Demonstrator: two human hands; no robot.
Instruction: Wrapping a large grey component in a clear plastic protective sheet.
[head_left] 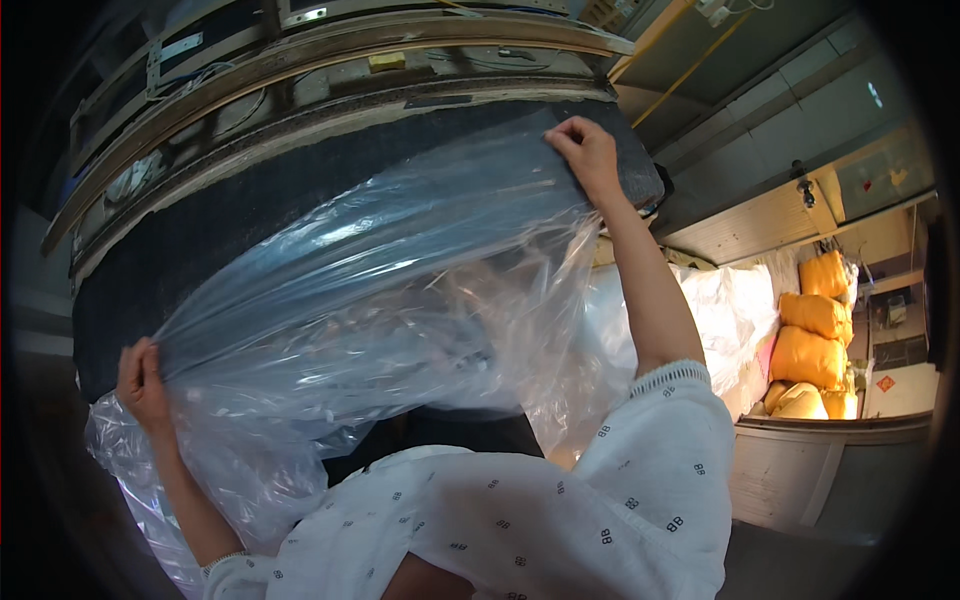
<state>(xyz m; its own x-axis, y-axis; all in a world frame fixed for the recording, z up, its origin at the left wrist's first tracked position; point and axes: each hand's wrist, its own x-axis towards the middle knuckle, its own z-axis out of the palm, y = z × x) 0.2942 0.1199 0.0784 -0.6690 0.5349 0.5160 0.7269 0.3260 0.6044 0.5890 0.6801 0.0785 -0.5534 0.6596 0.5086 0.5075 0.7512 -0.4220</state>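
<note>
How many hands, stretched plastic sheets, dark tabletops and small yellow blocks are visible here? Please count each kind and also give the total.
Hands (left hand, right hand): 2
Stretched plastic sheet: 1
Dark tabletop: 1
Small yellow block: 1
Total: 5

Small dark lettering [606, 536] repeated across white shirt [550, 515].

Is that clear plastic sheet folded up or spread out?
Spread: the clear plastic sheet stretches between the left hand and right hand over the dark surface, wrinkled nearer the body. Cannot tell how many layers.
</note>
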